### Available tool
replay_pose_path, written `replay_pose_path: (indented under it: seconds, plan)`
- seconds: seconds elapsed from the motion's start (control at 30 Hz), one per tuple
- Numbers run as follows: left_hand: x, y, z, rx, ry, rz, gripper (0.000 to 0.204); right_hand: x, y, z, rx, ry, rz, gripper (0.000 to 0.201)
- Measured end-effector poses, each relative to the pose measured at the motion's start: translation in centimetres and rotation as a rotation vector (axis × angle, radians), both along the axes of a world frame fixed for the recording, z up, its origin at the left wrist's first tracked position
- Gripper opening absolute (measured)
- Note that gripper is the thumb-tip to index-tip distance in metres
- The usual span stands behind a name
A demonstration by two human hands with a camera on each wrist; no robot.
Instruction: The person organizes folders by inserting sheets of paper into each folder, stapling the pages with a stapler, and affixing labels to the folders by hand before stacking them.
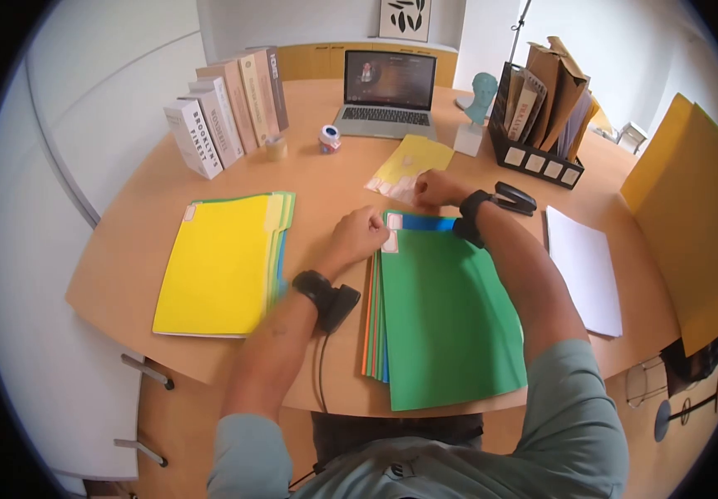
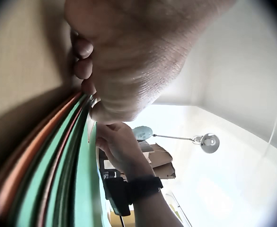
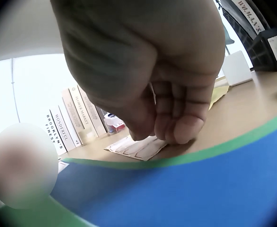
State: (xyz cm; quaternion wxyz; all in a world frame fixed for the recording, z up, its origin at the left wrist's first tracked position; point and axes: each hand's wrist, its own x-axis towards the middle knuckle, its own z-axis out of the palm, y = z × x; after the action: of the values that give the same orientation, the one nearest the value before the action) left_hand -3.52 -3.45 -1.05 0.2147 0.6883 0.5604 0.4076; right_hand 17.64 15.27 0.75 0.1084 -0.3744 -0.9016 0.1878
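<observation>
A stack of coloured folders lies in front of me, a green folder (image 1: 450, 324) on top and a blue folder (image 1: 425, 223) showing past its upper edge. Small white labels with pink borders (image 1: 390, 241) sit at their upper left corners. My left hand (image 1: 359, 236) pinches the green folder's upper left corner, fingertips at the stack's edge in the left wrist view. Just beyond the stack, my right hand (image 1: 440, 188) has its fingers curled down on a yellow label sheet (image 1: 413, 160), pinching its near end with pink-bordered labels. What sits between these fingertips is hidden.
Yellow folders (image 1: 217, 266) lie left, white paper (image 1: 582, 270) right. A stapler (image 1: 514, 198) is close to my right wrist. Books (image 1: 226, 108), a laptop (image 1: 388, 91), a bust (image 1: 480, 112) and a black file organiser (image 1: 542, 133) stand at the back.
</observation>
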Motion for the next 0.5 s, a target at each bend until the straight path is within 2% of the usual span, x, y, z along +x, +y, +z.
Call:
replay_pose_path:
  seconds: [0.13, 0.27, 0.5]
  plan:
    - [-0.1, 0.2, -0.6, 0.034, -0.041, 0.042, 0.019, 0.1, 0.6, -0.9, -0.119, 0.033, -0.026, 0.015]
    - [0.5, 0.1, -0.1, 0.007, -0.044, 0.158, 0.017, 0.3, 1.0, -0.4, -0.268, 0.068, -0.046, 0.015]
    - [-0.4, 1.0, -1.4, 0.016, -0.113, 0.089, 0.017, 0.4, 0.1, 0.1, -0.274, 0.039, -0.081, 0.019]
